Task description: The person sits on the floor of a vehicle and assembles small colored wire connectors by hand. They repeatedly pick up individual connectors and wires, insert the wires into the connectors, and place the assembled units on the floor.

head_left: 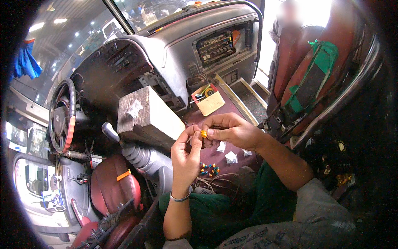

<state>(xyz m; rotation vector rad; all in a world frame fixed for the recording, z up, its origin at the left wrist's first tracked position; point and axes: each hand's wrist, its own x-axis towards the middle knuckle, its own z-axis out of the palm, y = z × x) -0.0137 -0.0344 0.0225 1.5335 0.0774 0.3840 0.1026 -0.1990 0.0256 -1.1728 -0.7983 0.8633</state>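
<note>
A small yellow piece [203, 133], too small to name more exactly, is pinched between my two hands in the middle of the view. My left hand [186, 153] grips it between thumb and fingertips from the left. From the right, my right hand [236, 132] closes thumb and fingers on the same piece. Below the hands lies a cluster of small blue, yellow and orange pieces [209, 169], with pale wires [213, 181] trailing beside it. Clear plastic packets [231, 157] rest on the dark red floor under my right hand.
A large wooden block [155, 118] stands left of my hands, beside the gear lever [111, 132]. Beyond them sits an open box [210, 103] with tape rolls. An exposed fuse panel [215, 47] is in the dashboard. Another person [275, 35] stands by the doorway, near red seats [302, 74].
</note>
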